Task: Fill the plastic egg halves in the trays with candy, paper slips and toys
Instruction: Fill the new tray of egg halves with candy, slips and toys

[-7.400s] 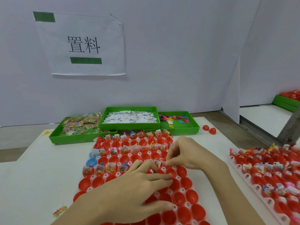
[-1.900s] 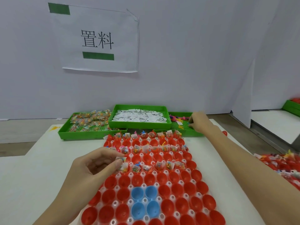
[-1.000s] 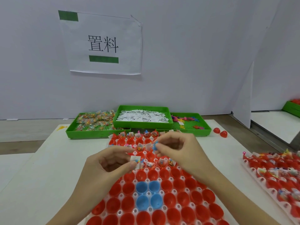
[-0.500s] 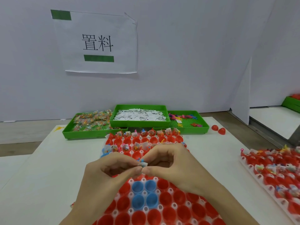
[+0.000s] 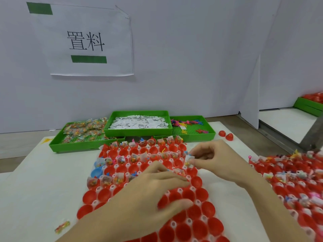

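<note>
Right hand pinches packet (upright).

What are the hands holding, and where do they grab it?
The right hand pinches a small paper slip and candy packet by their edge between thumb and fingertips. The left hand rests flat on the egg tray, holding nothing visible.

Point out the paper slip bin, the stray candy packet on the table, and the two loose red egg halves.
paper slip bin (image 5: 138, 132): head view, front wall of the bin.
stray candy packet (image 5: 62, 227): head view, middle of the packet.
loose red egg halves (image 5: 229, 136): head view, dome of the nearer half.
</note>
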Demonstrator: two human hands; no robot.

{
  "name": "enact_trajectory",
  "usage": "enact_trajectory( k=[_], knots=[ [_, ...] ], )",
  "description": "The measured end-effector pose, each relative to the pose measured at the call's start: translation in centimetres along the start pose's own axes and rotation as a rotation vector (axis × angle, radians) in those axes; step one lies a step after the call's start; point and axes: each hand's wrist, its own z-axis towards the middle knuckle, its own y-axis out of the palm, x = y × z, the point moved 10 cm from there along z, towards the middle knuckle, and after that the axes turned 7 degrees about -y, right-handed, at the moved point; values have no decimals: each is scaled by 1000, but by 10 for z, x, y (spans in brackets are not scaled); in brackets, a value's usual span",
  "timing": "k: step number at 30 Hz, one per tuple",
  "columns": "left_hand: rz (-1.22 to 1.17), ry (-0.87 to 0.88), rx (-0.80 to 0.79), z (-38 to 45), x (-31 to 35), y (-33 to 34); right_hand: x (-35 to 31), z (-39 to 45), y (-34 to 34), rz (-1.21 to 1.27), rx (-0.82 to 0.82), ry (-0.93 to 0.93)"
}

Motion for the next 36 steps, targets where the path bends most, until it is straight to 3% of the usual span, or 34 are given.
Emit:
enact_trajectory(
  k=[6,19,26,31,36],
  knots=[
    [317,134,-166,27,24,38,22,1,7,-206,-42,78],
    [338,113,-167,22,11,48,12,4,19,-424,-111,49],
    [374,122,-144,24,14,47,10,3,20,-464,-167,5],
    [408,122,-145,24,15,46,21,10,18,-415,-128,99],
    [424,119,-159,27,17,47,22,17,23,-395,-230,118]
  ],
)
